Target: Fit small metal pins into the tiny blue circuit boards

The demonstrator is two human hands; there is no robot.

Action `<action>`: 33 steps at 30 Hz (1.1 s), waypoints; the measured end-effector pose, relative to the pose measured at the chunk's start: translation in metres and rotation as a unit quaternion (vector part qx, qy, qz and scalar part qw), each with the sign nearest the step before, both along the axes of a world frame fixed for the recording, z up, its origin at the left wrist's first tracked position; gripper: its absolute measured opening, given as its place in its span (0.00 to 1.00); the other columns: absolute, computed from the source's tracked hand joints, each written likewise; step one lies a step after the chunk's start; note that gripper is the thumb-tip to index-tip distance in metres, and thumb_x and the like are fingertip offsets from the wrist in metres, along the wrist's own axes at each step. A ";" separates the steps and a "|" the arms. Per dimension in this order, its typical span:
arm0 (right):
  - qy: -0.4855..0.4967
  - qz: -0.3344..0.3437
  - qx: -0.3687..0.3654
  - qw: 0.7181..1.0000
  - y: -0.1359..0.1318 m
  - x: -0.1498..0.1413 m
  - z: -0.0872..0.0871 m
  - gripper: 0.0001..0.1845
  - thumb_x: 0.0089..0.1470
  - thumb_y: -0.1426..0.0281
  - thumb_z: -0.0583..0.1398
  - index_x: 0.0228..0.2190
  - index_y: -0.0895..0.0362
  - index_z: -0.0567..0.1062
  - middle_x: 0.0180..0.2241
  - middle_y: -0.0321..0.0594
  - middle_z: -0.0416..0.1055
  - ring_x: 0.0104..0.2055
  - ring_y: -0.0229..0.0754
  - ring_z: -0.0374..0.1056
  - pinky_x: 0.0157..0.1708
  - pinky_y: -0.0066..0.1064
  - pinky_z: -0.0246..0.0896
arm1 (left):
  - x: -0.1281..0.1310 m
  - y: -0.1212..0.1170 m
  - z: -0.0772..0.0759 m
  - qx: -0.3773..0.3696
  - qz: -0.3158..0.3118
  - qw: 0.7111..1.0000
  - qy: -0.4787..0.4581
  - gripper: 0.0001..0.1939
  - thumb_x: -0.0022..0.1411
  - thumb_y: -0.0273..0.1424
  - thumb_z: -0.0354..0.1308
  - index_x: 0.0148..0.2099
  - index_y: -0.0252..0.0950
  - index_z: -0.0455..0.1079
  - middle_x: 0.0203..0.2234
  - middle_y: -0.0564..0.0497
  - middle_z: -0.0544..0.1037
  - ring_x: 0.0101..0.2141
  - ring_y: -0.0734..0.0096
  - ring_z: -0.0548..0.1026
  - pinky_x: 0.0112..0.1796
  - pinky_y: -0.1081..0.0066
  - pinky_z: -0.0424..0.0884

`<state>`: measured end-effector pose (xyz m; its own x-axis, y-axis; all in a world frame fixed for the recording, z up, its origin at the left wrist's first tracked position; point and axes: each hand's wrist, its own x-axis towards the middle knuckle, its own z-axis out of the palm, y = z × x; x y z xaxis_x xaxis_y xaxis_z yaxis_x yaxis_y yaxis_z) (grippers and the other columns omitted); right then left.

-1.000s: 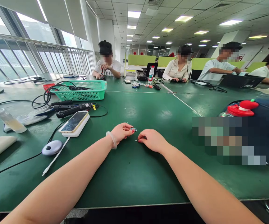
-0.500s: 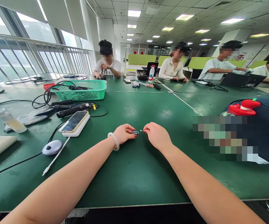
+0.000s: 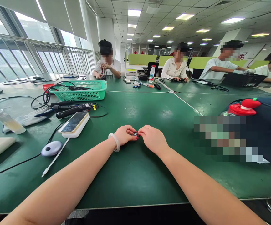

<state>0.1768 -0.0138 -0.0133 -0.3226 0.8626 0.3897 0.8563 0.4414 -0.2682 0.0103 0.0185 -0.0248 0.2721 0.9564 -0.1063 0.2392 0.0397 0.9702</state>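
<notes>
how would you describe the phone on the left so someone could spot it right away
On the green table, look left of the left hand, in front of the green basket. The phone lies face up on a white slab, unlike the grey oval puck nearer the table edge.

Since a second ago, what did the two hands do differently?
The right hand moved left, up to the left hand, and its small metal piece now meets the small dark part pinched between both sets of fingertips. The left hand kept its hold. The phone and green basket stayed put.
</notes>
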 end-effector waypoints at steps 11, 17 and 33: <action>0.047 -0.001 -0.053 0.998 0.000 0.004 0.003 0.07 0.52 0.65 0.58 0.30 0.54 0.75 0.30 0.35 0.70 0.28 0.35 0.64 0.27 0.27 0.55 | 0.000 -0.006 0.014 -0.048 -0.004 0.997 -0.058 0.15 0.40 0.22 0.68 0.35 0.32 0.72 0.24 0.51 0.78 0.24 0.77 0.73 0.28 0.74 0.69; 0.034 -0.011 -0.009 0.999 -0.003 -0.004 0.000 0.10 0.52 0.61 0.58 0.28 0.55 0.72 0.30 0.36 0.70 0.29 0.35 0.65 0.27 0.26 0.54 | 0.002 -0.011 0.019 -0.108 -0.032 0.984 -0.136 0.17 0.42 0.28 0.68 0.38 0.31 0.74 0.29 0.48 0.79 0.29 0.76 0.74 0.35 0.73 0.72; 0.069 0.068 -0.097 0.991 0.006 0.003 -0.010 0.07 0.54 0.70 0.55 0.34 0.54 0.73 0.28 0.34 0.67 0.29 0.34 0.62 0.29 0.26 0.56 | -0.112 0.036 0.040 0.098 0.211 0.786 0.573 0.16 0.50 0.25 0.56 0.42 0.29 0.75 0.42 0.32 0.76 0.46 0.46 0.71 0.44 0.60 0.66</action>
<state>0.1800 -0.0077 -0.0234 -0.3961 0.8781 0.2685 0.7419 0.4783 -0.4699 -0.1014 0.0548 0.0153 -0.2414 0.9642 0.1099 0.9656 0.2274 0.1258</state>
